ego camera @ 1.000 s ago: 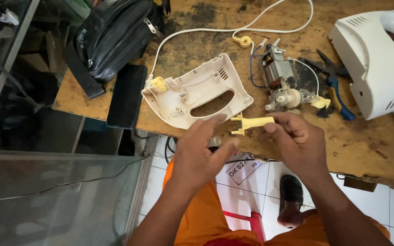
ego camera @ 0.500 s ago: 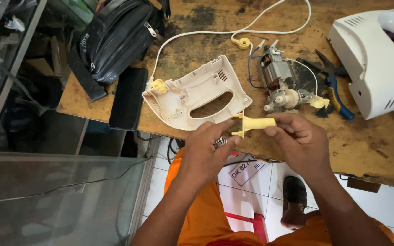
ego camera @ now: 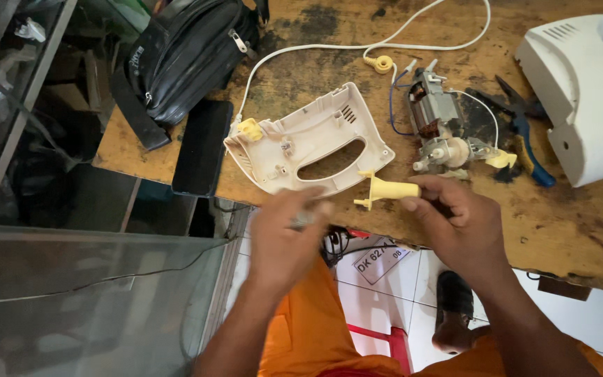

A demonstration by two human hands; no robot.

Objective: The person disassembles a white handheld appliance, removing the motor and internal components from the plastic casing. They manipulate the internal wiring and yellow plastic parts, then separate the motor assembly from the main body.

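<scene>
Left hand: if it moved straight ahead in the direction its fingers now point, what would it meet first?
The left hand points up the picture toward the bench. Going straight on, it would probably first meet the cream plastic housing half lying at the bench edge, just beyond its blurred fingertips. Depth is uncertain from one view.

I see my right hand (ego camera: 458, 223) pinching a yellow plastic part (ego camera: 383, 189) just below the cream housing half (ego camera: 308, 139). My left hand (ego camera: 284, 241), blurred, sits below that housing too, fingers curled on something small and grey. The bare motor (ego camera: 435, 126) lies right of the housing.
</scene>
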